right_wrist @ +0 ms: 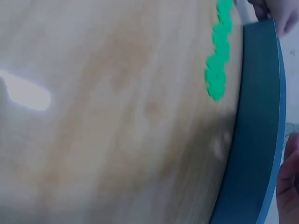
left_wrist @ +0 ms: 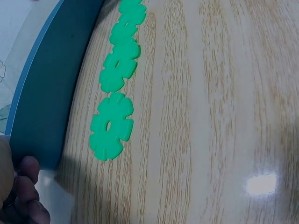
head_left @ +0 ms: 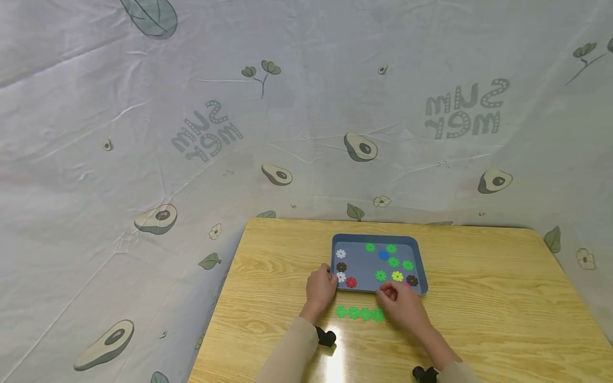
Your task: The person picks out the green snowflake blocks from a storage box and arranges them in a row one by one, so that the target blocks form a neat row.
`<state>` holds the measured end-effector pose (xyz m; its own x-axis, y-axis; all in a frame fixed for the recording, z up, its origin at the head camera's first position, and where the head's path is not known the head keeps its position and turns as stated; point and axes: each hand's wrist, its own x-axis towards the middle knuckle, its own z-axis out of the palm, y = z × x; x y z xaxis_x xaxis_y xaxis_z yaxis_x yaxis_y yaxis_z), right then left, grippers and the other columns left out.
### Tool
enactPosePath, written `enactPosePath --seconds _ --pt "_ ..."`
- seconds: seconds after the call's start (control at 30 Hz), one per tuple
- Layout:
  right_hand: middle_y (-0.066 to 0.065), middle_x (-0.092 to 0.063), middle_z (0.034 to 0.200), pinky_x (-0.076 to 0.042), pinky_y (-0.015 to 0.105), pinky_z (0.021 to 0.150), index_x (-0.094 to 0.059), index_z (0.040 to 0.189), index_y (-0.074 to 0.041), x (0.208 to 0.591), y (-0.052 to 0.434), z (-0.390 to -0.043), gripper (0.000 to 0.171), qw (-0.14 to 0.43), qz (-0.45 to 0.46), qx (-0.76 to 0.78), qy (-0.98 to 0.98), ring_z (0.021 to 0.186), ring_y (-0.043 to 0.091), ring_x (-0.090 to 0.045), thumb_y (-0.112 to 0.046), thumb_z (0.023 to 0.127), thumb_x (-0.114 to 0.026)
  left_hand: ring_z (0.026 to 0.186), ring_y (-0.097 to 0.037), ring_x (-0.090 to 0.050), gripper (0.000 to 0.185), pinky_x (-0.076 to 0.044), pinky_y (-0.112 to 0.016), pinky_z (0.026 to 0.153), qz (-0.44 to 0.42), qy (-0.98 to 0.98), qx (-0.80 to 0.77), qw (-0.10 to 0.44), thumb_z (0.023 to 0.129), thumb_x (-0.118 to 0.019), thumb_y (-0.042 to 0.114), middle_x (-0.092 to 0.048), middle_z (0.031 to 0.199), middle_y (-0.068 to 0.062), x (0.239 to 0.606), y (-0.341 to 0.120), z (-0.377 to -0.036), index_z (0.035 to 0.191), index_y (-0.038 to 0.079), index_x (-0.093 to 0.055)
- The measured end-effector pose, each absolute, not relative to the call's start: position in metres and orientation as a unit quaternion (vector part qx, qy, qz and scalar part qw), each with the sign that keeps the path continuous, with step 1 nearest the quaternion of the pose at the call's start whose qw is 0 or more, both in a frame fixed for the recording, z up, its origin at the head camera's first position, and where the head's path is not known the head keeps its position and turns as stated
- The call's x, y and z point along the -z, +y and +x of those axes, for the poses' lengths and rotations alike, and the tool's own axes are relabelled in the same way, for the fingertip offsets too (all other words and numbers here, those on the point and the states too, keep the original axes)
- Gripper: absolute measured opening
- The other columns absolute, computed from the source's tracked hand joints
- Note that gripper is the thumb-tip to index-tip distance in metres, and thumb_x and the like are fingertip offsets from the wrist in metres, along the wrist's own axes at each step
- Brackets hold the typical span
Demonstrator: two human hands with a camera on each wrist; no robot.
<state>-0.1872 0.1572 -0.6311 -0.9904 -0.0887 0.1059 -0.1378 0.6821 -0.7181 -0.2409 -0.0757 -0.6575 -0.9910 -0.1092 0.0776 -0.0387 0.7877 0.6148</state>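
A grey-blue rectangular tray (head_left: 354, 261) holds flower-shaped plastic discs: green, white, brown, red, blue, yellow and pink. At its front left corner my left hand (head_left: 321, 290) grips the wall; curled fingers show beside that corner in the left wrist view. My right hand (head_left: 403, 307) is over the front edge, right of the middle, with loosely bent fingers and nothing visible between them. It partly covers the pink disc (head_left: 407, 285). In front of the tray, a row of green flower discs (head_left: 366, 314) lies on the table, the leftmost disc (left_wrist: 112, 126) flat on the wood.
The wooden table (head_left: 488, 298) extends to both sides of the tray. Behind it hangs a pale patterned cloth (head_left: 306, 122). Black wrist devices (head_left: 326, 337) sit at both cuffs. Light glares off the wood near the front.
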Motion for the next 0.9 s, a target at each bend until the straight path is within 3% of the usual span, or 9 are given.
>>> enactPosePath --seconds 0.17,0.47,0.9 --pt "0.000 -0.061 0.085 -0.046 0.035 0.063 -0.068 0.101 -0.008 0.629 0.161 -0.216 0.023 0.043 0.058 -0.364 -0.929 0.070 0.014 -0.055 -0.025 0.086 -0.069 0.050 -0.013 -0.046 0.014 -0.037 -0.030 0.045 0.038 -0.941 0.333 0.053 0.081 -0.061 0.017 -0.050 0.058 0.007 0.657 -0.077 -0.239 0.092 0.009 -0.063" --pt "0.017 -0.063 0.109 -0.046 0.050 0.080 -0.062 0.119 -0.001 0.637 0.156 -0.247 0.049 -0.039 0.027 -0.289 -0.956 0.101 0.035 -0.058 -0.034 0.084 -0.070 0.049 -0.011 -0.045 0.013 -0.035 -0.028 0.045 0.032 -0.940 0.337 0.048 0.082 -0.060 0.018 -0.049 0.057 0.007 0.660 -0.076 -0.240 0.092 0.009 -0.062" --pt "0.017 -0.062 0.107 -0.046 0.049 0.079 -0.064 0.112 -0.001 0.641 0.149 -0.260 0.038 -0.064 0.007 -0.275 -0.959 0.099 0.036 -0.058 -0.029 0.086 -0.069 0.048 -0.011 -0.045 0.016 -0.036 -0.028 0.044 0.032 -0.941 0.334 0.046 0.084 -0.062 0.017 -0.049 0.057 0.007 0.654 -0.078 -0.241 0.096 0.007 -0.064"
